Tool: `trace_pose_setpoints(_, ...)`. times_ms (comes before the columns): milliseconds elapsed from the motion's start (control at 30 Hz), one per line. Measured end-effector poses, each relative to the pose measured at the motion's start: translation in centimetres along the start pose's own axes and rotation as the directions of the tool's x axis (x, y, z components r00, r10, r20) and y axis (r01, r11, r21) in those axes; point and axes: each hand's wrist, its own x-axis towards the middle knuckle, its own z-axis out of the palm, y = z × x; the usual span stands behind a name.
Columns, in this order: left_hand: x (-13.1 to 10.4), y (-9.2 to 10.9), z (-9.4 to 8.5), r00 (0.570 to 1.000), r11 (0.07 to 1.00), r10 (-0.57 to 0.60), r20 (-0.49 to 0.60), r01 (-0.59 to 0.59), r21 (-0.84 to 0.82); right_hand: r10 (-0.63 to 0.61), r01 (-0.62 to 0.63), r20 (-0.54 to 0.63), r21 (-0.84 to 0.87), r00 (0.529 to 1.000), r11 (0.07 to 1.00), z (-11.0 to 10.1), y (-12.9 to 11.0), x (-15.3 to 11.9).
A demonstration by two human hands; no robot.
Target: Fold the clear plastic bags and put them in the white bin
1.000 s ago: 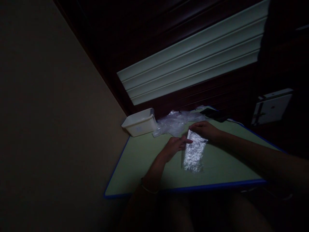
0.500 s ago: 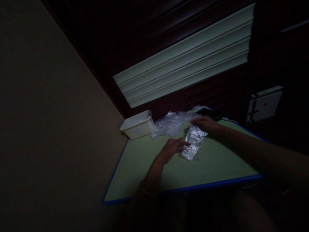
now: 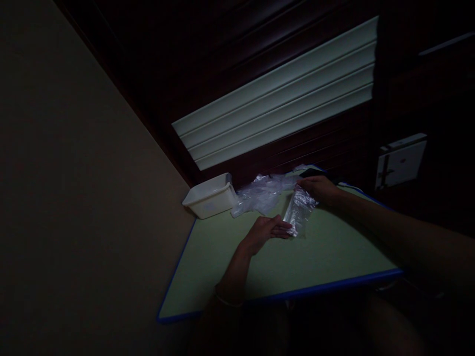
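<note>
A shiny, crinkled clear plastic bag [image 3: 300, 209] is stretched at a slant between my two hands, over the pale green tabletop [image 3: 315, 257]. My right hand [image 3: 318, 189] pinches its upper end. At the lower left corner, my left hand [image 3: 267, 231] has its fingers closed on the edge of the bag, thumb on top. Behind the held bag lies a loose pile of clear plastic bags [image 3: 260, 194] on the table. The scene is dim, so fine detail of the fingertips is hard to make out.
A white plastic bin [image 3: 211, 200] stands at the table's back left, against the wall. A dark item [image 3: 311, 172] lies behind my right hand. Blue edging [image 3: 326, 287] borders the table. A white box [image 3: 403, 160] is off to the right, beyond the table.
The plastic bag has narrowed and turned, its lower end now higher. My left hand's outstretched index finger has gone from the bag's face to a grip at its lower corner.
</note>
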Motion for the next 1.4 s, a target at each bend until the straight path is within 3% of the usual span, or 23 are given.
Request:
trace_pose_setpoints(100, -0.2, 0.1, -0.1, 0.999, 0.999, 0.008, 0.032, -0.01, 0.047, 0.024, -0.025, 0.024, 0.044, 0.999, 0.999, 0.0, -0.2, -0.3)
trace_pose_setpoints(200, 0.0, -0.2, -0.5, 0.993, 0.99, 0.046, -0.104, -0.032, 0.136, 0.033, -0.038, 0.068, 0.062, 0.997, 0.997, 0.5, -0.6, -1.0)
trace_pose_setpoints(300, 0.7, -0.6, -0.9, 0.926, 0.945, 0.189, -0.327, -0.082, 0.316, 0.043, -0.052, 0.118, 0.069, 0.992, 0.996, 1.6, -1.0, -1.9)
trace_pose_setpoints(400, 1.3, -0.9, -1.0, 0.878, 0.898, 0.312, -0.362, -0.148, 0.415, 0.042, -0.06, 0.181, 0.092, 0.983, 0.994, 3.1, -1.5, -3.1)
trace_pose_setpoints(500, 1.5, -0.8, -0.6, 0.92, 0.93, 0.272, -0.283, -0.176, 0.322, 0.03, -0.052, 0.21, 0.101, 0.977, 0.994, 4.4, -2.1, -4.2)
trace_pose_setpoints(633, 1.3, -0.9, 0.2, 0.964, 0.971, 0.169, -0.205, -0.127, 0.202, 0.04, -0.067, 0.224, 0.116, 0.974, 0.991, 5.3, -2.5, -5.0)
trace_pose_setpoints(833, 1.3, -1.7, 0.2, 0.981, 0.982, 0.113, -0.157, -0.086, 0.169, 0.033, -0.052, 0.307, 0.055, 0.951, 0.997, 5.3, -1.9, -5.0)
trace_pose_setpoints(967, 1.4, -1.6, -0.2, 0.961, 0.988, 0.13, -0.244, -0.104, 0.116, 0.07, -0.164, 0.405, 0.203, 0.912, 0.965, 5.0, -1.6, -4.6)
trace_pose_setpoints(1133, 1.6, -0.9, -0.2, 0.892, 0.974, 0.197, -0.408, -0.226, -0.024, 0.079, -0.308, 0.541, 0.347, 0.838, 0.886, 4.7, -1.5, -4.4)
trace_pose_setpoints(1200, 1.7, -0.7, -0.1, 0.869, 0.961, 0.21, -0.448, -0.268, -0.069, 0.079, -0.301, 0.536, 0.34, 0.841, 0.891, 4.8, -1.3, -4.4)
trace_pose_setpoints(1400, 1.9, -0.7, -0.1, 0.837, 0.947, 0.226, -0.499, -0.308, -0.089, 0.102, -0.197, 0.405, 0.2, 0.909, 0.96, 5.4, -0.5, -4.8)
